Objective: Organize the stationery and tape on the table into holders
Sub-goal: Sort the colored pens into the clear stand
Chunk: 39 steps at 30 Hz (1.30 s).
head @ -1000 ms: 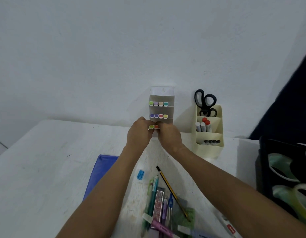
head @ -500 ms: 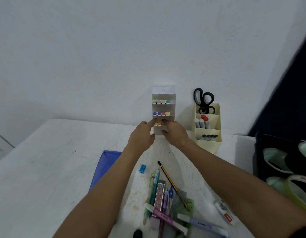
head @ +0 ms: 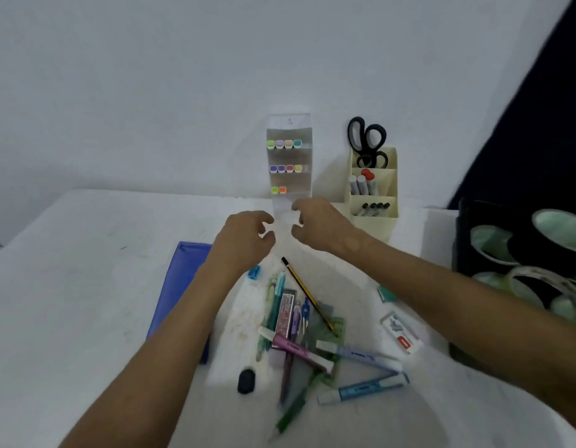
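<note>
- Both of my hands hung loose and held nothing: left hand (head: 248,234) and right hand (head: 319,226) hovered just in front of the clear tiered holder (head: 290,156).
- That holder stood at the far wall with four capped markers (head: 283,143) in its top row, four in the middle, two in the lowest.
- To its right, the cream organizer (head: 372,195) held black scissors (head: 367,142), glue sticks and dark pens.
- At far right, the black bin (head: 461,240) held tape rolls (head: 493,244).
- Loose pens and highlighters (head: 299,331) lay near me on the table (head: 70,270).
</note>
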Each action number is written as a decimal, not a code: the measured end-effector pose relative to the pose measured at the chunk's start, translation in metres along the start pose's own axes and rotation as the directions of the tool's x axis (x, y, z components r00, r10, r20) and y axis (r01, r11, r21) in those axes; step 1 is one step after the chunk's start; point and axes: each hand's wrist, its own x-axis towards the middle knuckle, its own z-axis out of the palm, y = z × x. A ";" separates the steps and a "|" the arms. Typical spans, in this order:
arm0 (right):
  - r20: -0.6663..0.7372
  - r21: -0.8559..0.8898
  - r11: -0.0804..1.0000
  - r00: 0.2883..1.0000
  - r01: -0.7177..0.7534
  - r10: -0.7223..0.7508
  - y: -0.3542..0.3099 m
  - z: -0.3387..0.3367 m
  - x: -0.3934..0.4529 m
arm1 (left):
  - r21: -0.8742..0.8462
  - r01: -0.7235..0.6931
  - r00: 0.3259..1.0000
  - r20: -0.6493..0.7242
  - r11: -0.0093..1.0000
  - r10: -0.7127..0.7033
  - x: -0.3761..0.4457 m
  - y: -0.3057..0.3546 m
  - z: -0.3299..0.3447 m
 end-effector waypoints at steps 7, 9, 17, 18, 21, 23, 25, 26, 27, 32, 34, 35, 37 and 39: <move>0.612 -0.140 0.975 0.789 0.171 -0.051 -0.007 -0.033 -0.087 | -0.042 0.032 0.973 0.231 0.999 -0.021 -0.083 -0.006 -0.012; 0.674 -0.171 0.969 0.738 0.177 -0.016 -0.005 -0.036 -0.107 | -0.034 -0.018 0.953 0.301 0.999 0.028 -0.104 0.004 -0.010; 0.665 -0.347 0.933 0.727 0.101 0.169 0.012 -0.029 -0.158 | -0.027 -0.283 0.832 0.491 0.959 0.260 -0.134 0.035 0.020; 0.656 -0.367 0.925 0.733 0.102 0.180 0.015 -0.025 -0.163 | -0.016 -0.299 0.825 0.498 0.954 0.267 -0.136 0.038 0.024; 0.634 -0.390 0.914 0.752 0.110 0.180 0.018 -0.015 -0.171 | 0.028 -0.339 0.814 0.510 0.940 0.279 -0.138 0.043 0.031; 0.610 -0.389 0.915 0.774 0.108 0.168 0.019 -0.014 -0.170 | 0.030 -0.339 0.813 0.512 0.940 0.277 -0.138 0.045 0.032; 0.584 -0.372 0.923 0.797 0.096 0.152 0.020 -0.017 -0.166 | 0.041 -0.332 0.830 0.488 0.942 0.271 -0.135 0.043 0.030; 0.564 -0.355 0.931 0.814 0.086 0.140 0.021 -0.019 -0.163 | 0.058 -0.324 0.849 0.458 0.944 0.263 -0.132 0.042 0.026; 0.540 -0.334 0.939 0.832 0.077 0.123 0.021 -0.023 -0.159 | 0.075 -0.306 0.873 0.420 0.949 0.249 -0.127 0.041 0.022; 0.315 -0.143 0.989 0.949 0.031 0.016 0.011 -0.056 -0.127 | 0.039 -0.245 0.959 0.158 0.969 0.236 -0.089 0.041 -0.019; 0.222 -0.019 1.000 0.975 0.002 0.003 0.007 -0.069 -0.111 | 0.034 -0.273 0.961 0.043 0.961 0.272 -0.070 0.045 -0.036; 0.166 0.057 0.998 0.986 -0.020 0.010 0.005 -0.074 -0.102 | 0.040 -0.283 0.959 -0.018 0.958 0.284 -0.060 0.047 -0.044; 0.035 0.192 0.980 0.999 -0.042 0.036 0.005 -0.079 -0.084 | 0.039 -0.289 0.948 -0.130 0.957 0.292 -0.040 0.051 -0.057; -0.128 0.226 0.974 0.991 -0.015 0.045 0.009 -0.080 -0.065 | 0.021 -0.269 0.939 -0.217 0.963 0.267 -0.021 0.054 -0.065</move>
